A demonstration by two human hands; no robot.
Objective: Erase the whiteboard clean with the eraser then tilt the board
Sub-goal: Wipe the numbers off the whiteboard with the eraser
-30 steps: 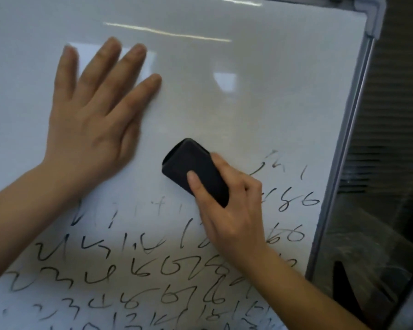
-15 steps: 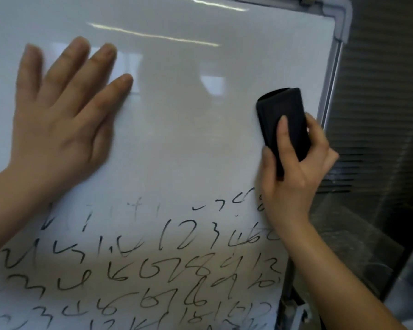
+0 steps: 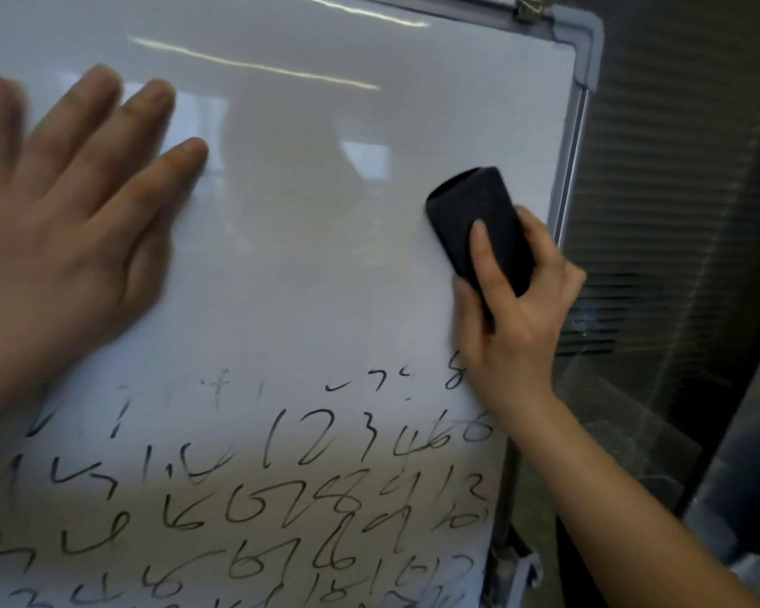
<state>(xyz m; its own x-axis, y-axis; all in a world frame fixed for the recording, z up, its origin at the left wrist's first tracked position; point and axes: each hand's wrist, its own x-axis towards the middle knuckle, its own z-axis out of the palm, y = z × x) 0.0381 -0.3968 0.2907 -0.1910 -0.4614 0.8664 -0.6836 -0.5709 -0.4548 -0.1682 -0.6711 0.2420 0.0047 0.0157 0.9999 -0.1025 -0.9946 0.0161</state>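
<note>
**Half the board wiped, half still to go**

Two hands are at work on the glossy white board with its grey metal frame point(image 3: 582, 59). The right hand point(image 3: 514, 318) curls its fingers and thumb round the black, soft-cornered block eraser point(image 3: 470, 212), which lies flat against the board near its right edge, just inside the frame. The left hand point(image 3: 62, 221) is spread flat, fingers straight, pressing on the upper left of the surface, apparently to steady it.

Erasing is the step in hand, and it looks roughly half done: the upper part is clean, while rows of black handwritten numerals point(image 3: 317, 489) fill the lower part, with faint smudged remnants along the boundary. The next move calls for bringing the eraser down into that top row of figures and sweeping across with firm pressure; tilting comes only after the writing is gone.

Ceiling lights glare off the shiny surface. Behind the board's right side hang dark horizontal blinds point(image 3: 685, 168).
</note>
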